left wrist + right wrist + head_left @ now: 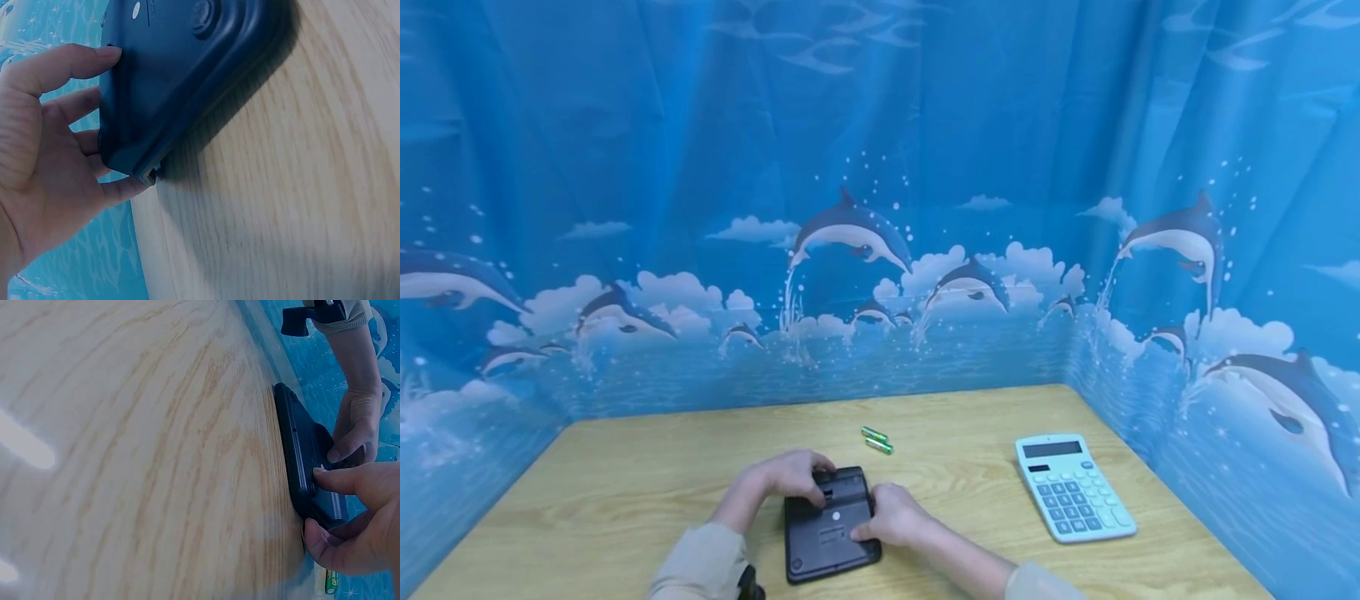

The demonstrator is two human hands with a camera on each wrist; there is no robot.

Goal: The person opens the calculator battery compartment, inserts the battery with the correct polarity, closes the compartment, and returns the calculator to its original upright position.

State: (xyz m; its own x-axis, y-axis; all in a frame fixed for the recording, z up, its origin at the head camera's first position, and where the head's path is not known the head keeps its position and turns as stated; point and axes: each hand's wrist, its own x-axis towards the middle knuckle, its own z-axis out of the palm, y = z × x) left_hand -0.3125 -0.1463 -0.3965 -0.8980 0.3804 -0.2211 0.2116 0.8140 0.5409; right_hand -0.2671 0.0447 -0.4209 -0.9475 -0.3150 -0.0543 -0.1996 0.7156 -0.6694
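Observation:
A black calculator (831, 558) lies back side up on the table, with round feet and an open-looking battery recess (829, 495) near its far end. My left hand (792, 477) holds its far left part, thumb on the back; in the left wrist view the fingers (78, 106) reach around the edge of the casing (150, 75). From the right, my right hand (897, 517) grips the side, its thumb pressing the back and its other fingers at the edge. In the right wrist view this hand (362, 519) pinches the casing's edge. The calculator's keys are hidden underneath.
Two green batteries (877, 440) lie side by side just beyond the black calculator. A light blue calculator (1075, 487) rests face up at the right. The wooden table (647, 467) meets a blue dolphin-print curtain (1000, 125) at the back and sides.

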